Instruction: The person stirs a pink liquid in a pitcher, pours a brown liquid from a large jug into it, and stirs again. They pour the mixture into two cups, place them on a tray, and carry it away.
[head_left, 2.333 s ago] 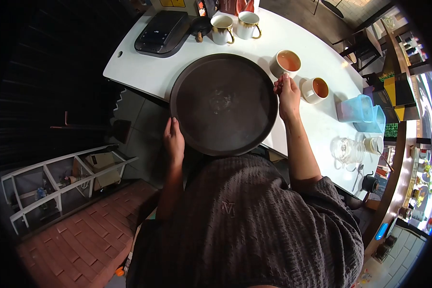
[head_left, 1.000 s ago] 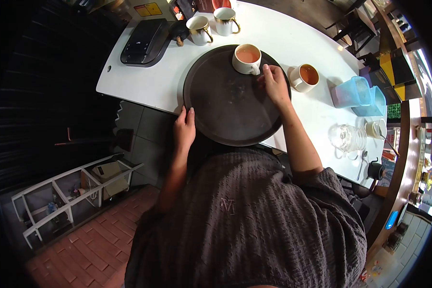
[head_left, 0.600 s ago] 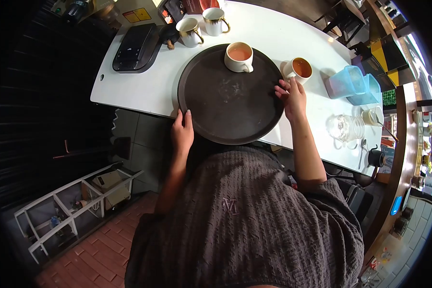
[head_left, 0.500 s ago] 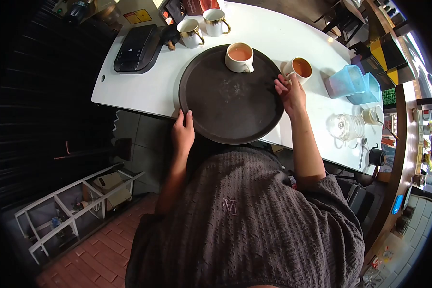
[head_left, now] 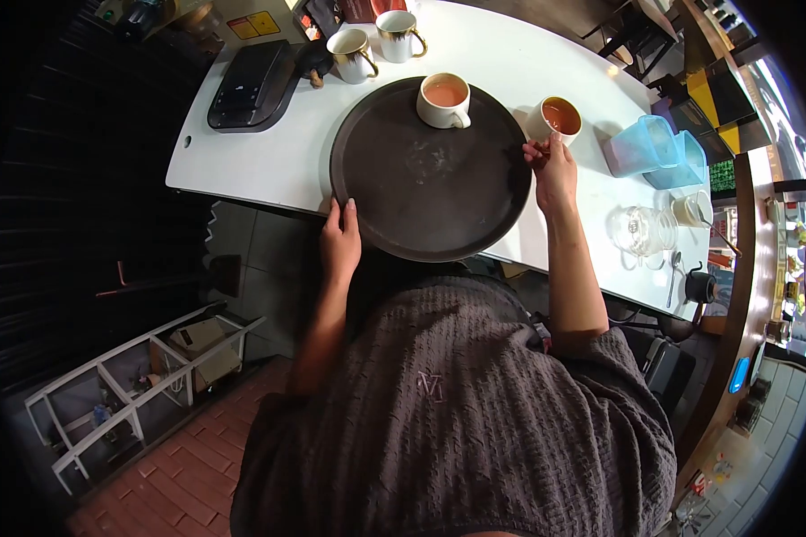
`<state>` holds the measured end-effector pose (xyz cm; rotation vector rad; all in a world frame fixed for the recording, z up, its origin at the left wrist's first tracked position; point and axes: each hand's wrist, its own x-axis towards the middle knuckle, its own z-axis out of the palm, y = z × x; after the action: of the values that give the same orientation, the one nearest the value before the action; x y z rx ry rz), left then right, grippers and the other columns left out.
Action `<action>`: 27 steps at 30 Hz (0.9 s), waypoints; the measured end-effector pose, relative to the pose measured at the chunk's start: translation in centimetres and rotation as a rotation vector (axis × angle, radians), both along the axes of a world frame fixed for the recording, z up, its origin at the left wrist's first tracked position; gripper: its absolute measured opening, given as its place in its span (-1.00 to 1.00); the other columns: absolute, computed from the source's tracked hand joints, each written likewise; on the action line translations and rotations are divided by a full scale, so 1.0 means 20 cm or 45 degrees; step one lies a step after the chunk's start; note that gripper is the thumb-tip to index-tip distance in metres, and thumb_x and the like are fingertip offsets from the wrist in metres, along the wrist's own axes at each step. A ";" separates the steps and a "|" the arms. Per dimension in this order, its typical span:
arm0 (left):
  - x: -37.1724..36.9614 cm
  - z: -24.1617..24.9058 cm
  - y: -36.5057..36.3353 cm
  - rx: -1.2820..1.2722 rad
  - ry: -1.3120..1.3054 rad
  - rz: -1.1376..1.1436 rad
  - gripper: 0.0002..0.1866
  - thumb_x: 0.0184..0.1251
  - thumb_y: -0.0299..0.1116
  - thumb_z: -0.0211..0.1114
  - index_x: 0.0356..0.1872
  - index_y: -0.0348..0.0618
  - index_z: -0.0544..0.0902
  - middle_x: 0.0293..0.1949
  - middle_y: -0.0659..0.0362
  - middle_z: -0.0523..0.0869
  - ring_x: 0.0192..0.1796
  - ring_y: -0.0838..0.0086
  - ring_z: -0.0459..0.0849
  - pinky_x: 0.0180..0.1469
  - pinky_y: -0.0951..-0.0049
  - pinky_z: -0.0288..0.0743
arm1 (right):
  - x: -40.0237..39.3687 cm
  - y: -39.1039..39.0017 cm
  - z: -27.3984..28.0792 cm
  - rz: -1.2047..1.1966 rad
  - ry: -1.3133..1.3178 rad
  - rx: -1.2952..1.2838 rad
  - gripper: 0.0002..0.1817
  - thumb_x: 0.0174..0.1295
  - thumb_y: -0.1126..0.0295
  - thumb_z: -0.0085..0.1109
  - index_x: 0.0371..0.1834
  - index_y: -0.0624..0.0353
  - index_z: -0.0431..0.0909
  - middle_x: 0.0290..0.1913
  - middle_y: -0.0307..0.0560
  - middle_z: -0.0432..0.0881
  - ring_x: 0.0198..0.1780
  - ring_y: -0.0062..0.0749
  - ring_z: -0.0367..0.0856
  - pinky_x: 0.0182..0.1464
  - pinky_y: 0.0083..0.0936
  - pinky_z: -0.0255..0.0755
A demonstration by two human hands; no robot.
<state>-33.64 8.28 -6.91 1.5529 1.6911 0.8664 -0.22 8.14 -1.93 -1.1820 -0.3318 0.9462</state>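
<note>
A round dark brown tray (head_left: pixel 430 210) lies on the white table, its near edge sticking out past the table's edge. My left hand (head_left: pixel 340 234) grips the tray's near left rim, thumb on top and the other fingers hidden below. On the tray's far part stands a white mug (head_left: pixel 440 117) of pinkish-brown drink. A second mug (head_left: pixel 539 118), holding a redder-brown drink, is just right of the tray. My right hand (head_left: pixel 555 174) is closed at this mug's near side, fingers pinched where its handle is; the handle itself is covered.
Two white-and-gold mugs (head_left: pixel 353 67) and a black scale (head_left: pixel 252 87) stand at the back left. To the right are light-blue plastic containers (head_left: pixel 638 148), a glass jug (head_left: pixel 636 231), a spoon (head_left: pixel 673 282) and a cup with a utensil (head_left: pixel 690 210).
My right hand has closed in on the right-hand mug, and that mug's handle has turned toward me, under my fingers. My left hand stays on the tray. The whole view shifted slightly.
</note>
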 end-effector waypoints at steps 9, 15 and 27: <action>0.05 0.02 -0.02 0.029 -0.133 0.112 -0.43 0.44 -0.07 -0.02 0.21 -0.42 0.35 0.04 -0.23 0.56 0.15 0.10 0.53 0.12 0.38 0.38 | -0.13 -0.27 0.15 0.410 -0.296 -0.133 -0.63 0.43 0.14 -0.18 -0.49 0.12 0.30 -0.47 -0.13 0.49 -0.48 -0.51 0.38 -0.33 -0.61 0.27; 0.07 0.03 -0.02 0.041 -0.188 0.137 -0.44 0.44 -0.08 -0.02 0.20 -0.42 0.36 0.05 -0.20 0.56 0.16 0.12 0.52 0.13 0.40 0.38 | -0.28 -0.32 0.07 0.775 -0.291 -0.221 -0.61 0.44 0.14 -0.21 -0.44 0.19 0.38 -0.51 -0.24 0.47 -0.51 -0.63 0.35 -0.39 -0.66 0.26; 0.05 0.02 -0.03 0.016 -0.195 0.146 -0.42 0.46 -0.06 -0.07 0.22 -0.42 0.33 0.13 -0.16 0.51 0.23 0.19 0.46 0.22 0.42 0.28 | -0.47 -0.26 -0.01 1.250 -0.462 -0.210 -0.57 0.45 0.16 -0.27 -0.42 0.26 0.44 -0.50 -0.22 0.45 -0.48 -0.60 0.38 -0.33 -0.59 0.33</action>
<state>-32.66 7.78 -6.43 1.3717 1.6787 1.0294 -9.70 3.03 -2.19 -1.3487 -1.2161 1.6134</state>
